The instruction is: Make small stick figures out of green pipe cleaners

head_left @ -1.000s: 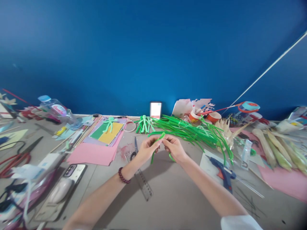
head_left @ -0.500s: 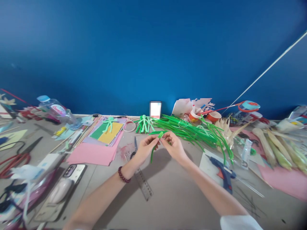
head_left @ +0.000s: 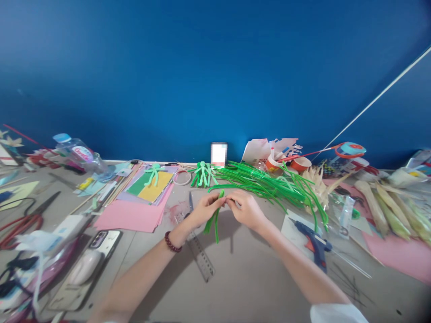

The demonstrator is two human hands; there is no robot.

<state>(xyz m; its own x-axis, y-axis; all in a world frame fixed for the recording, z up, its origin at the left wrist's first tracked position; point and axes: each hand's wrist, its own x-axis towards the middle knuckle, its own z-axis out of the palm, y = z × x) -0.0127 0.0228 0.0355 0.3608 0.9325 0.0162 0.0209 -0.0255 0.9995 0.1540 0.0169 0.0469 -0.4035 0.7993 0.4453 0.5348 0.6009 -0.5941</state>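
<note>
My left hand is closed, pinching a folded green pipe cleaner between thumb and fingers. A short loop of it pokes up above the thumb, and its strands hang down below the fingers. Against the left thumb tip, the fingers of my right hand are pinched together; whatever lies between them is too small to make out. Beyond both hands spreads a pile of long green pipe cleaners. Small pipe-cleaner figures stand left of the pile, and another pale green figure lies on coloured sheets.
A clear ruler lies below my left wrist. On the right are a blue glue gun and corn husks. Pink paper, a phone and red-handled scissors lie on the left.
The pipe cleaner has turned in my left hand, so more strands now hang below it. My right fingers have shifted slightly down, to the side of the loop.
</note>
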